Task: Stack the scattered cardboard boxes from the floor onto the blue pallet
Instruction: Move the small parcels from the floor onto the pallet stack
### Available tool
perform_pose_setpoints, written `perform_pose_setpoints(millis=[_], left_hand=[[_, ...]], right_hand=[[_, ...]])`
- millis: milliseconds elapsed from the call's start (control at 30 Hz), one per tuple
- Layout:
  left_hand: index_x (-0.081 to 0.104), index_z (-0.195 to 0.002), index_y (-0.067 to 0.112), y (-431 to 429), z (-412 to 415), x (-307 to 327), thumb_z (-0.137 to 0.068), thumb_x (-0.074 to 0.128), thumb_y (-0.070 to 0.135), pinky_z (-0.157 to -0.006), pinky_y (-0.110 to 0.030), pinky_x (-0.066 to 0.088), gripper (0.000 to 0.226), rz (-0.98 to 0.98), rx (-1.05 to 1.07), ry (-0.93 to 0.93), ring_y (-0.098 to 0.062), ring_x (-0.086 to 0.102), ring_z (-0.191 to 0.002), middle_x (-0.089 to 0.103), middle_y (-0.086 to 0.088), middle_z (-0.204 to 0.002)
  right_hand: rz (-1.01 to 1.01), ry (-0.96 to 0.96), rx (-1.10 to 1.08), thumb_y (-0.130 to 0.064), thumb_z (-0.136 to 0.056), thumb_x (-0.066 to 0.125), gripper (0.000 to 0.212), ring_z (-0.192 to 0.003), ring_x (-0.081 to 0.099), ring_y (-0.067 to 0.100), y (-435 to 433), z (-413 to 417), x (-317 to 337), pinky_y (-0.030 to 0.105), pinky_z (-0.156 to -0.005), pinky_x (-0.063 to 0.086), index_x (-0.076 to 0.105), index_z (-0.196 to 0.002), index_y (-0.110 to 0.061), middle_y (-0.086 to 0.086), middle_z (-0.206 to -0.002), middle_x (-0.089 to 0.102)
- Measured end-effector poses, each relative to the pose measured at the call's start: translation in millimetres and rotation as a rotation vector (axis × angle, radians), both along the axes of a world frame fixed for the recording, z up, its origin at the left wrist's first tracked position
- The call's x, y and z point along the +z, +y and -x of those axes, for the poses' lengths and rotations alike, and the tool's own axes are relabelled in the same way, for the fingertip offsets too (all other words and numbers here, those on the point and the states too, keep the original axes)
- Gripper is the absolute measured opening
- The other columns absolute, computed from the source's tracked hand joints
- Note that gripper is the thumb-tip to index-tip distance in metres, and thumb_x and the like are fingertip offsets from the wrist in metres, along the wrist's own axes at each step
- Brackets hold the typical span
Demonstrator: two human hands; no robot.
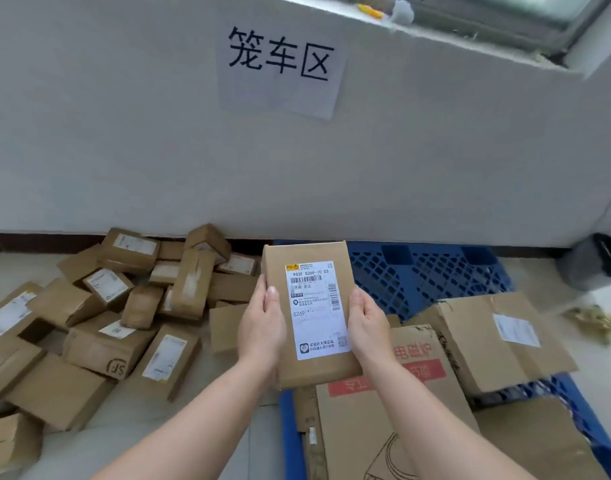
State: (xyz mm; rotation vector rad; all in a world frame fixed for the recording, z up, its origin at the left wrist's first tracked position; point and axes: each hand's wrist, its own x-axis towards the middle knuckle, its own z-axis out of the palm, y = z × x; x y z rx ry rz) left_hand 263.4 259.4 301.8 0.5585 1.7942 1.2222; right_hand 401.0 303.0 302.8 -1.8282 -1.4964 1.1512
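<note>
Cardboard box (311, 313), labelled, held above the blue pallet (418, 275) edge: our left hand (262, 327) and right hand (366, 323) each grip a long side, thumbs on top. We judge it light, stiff, best gripped by its edges. Other boxes (103, 313) remain on the floor (227, 410).

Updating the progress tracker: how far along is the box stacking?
Early. Done: about three large boxes lie on the blue pallet. In hand: left hand and right hand hold a labelled box, not yet set down. Left: the floor pile of small boxes, well over a dozen.
</note>
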Motion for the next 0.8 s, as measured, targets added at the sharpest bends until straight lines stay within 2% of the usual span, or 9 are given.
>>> perform_pose_setpoints(millis=[133, 233, 333, 400, 533, 600, 633, 700, 800], left_hand=[[0.031, -0.147, 0.038, 9, -79, -1, -0.103, 0.029, 0.038, -0.097, -0.029, 0.038, 0.044, 0.011, -0.087, -0.066, -0.007, 0.047, -0.115, 0.046, 0.016, -0.142], [0.027, -0.147, 0.04, 10, -141, -8, -0.103, 0.029, 0.039, -0.104, -0.034, 0.037, 0.045, 0.034, -0.148, -0.103, -0.009, 0.046, -0.119, 0.044, 0.016, -0.142], [0.027, -0.147, 0.043, 8, -207, -18, -0.102, 0.029, 0.041, -0.114, -0.038, 0.026, 0.045, 0.059, -0.202, -0.109, -0.013, 0.038, -0.134, 0.04, 0.017, -0.146], [0.029, -0.148, 0.037, 7, -253, -23, -0.103, 0.031, 0.036, -0.115, -0.036, 0.024, 0.045, 0.051, -0.212, -0.119, -0.012, 0.034, -0.138, 0.036, 0.015, -0.149], [0.026, -0.15, 0.032, 2, -348, -41, -0.103, 0.031, 0.033, -0.116, -0.034, 0.024, 0.047, 0.071, -0.249, -0.17, -0.008, 0.028, -0.141, 0.03, 0.015, -0.153], [0.026, -0.149, 0.034, 1, -394, -51, -0.103, 0.031, 0.034, -0.115, -0.036, 0.027, 0.046, 0.094, -0.259, -0.184, -0.008, 0.032, -0.139, 0.033, 0.017, -0.151], [0.026, -0.149, 0.035, 1, -414, -56, -0.103, 0.031, 0.034, -0.115, -0.036, 0.028, 0.046, 0.098, -0.262, -0.196, -0.008, 0.034, -0.138, 0.034, 0.018, -0.15], [0.027, -0.149, 0.037, 0, -451, -68, -0.103, 0.031, 0.035, -0.114, -0.038, 0.029, 0.046, 0.131, -0.263, -0.232, -0.008, 0.036, -0.137, 0.036, 0.02, -0.148], [0.031, -0.145, 0.041, -4, -496, -93, -0.101, 0.031, 0.038, -0.112, -0.04, 0.034, 0.044, 0.187, -0.274, -0.249, -0.009, 0.042, -0.133, 0.042, 0.019, -0.145]], right_hand=[[0.031, -0.017, -0.103, -0.046, -0.101, 0.028, 0.046, -0.121, 0.052, 0.011, -2, -82, 3, 0.041, -0.105, 0.042, 0.051, -0.135, -0.025, -0.01, -0.128, 0.059], [0.049, -0.071, -0.157, -0.047, -0.101, 0.027, 0.047, -0.114, 0.057, 0.017, -8, -146, 0, 0.044, -0.101, 0.044, 0.056, -0.127, -0.023, -0.004, -0.118, 0.065], [0.068, -0.081, -0.192, -0.04, -0.102, 0.028, 0.048, -0.107, 0.057, 0.03, -12, -212, -5, 0.047, -0.098, 0.043, 0.053, -0.116, -0.002, 0.014, -0.111, 0.063], [0.073, -0.072, -0.21, -0.035, -0.103, 0.03, 0.045, -0.104, 0.056, 0.032, -14, -259, -8, 0.042, -0.097, 0.042, 0.05, -0.112, 0.004, 0.015, -0.106, 0.063], [0.118, -0.086, -0.23, -0.036, -0.102, 0.03, 0.043, -0.076, 0.05, 0.029, -19, -356, -24, 0.035, -0.069, 0.04, 0.047, -0.092, 0.003, 0.012, -0.078, 0.054], [0.14, -0.083, -0.248, -0.035, -0.102, 0.03, 0.041, -0.081, 0.055, 0.029, -19, -403, -32, 0.033, -0.078, 0.046, 0.052, -0.096, 0.0, 0.012, -0.084, 0.06], [0.149, -0.09, -0.248, -0.034, -0.103, 0.03, 0.04, -0.087, 0.058, 0.021, -19, -424, -36, 0.029, -0.083, 0.046, 0.054, -0.099, -0.003, 0.007, -0.09, 0.063], [0.166, -0.119, -0.23, -0.035, -0.103, 0.029, 0.038, -0.088, 0.056, 0.01, -20, -461, -45, 0.025, -0.077, 0.042, 0.057, -0.1, -0.01, -0.001, -0.092, 0.063], [0.2, -0.133, -0.21, -0.035, -0.103, 0.028, 0.039, -0.099, 0.059, 0.016, -24, -506, -65, 0.03, -0.081, 0.047, 0.06, -0.105, -0.01, 0.002, -0.1, 0.066]])
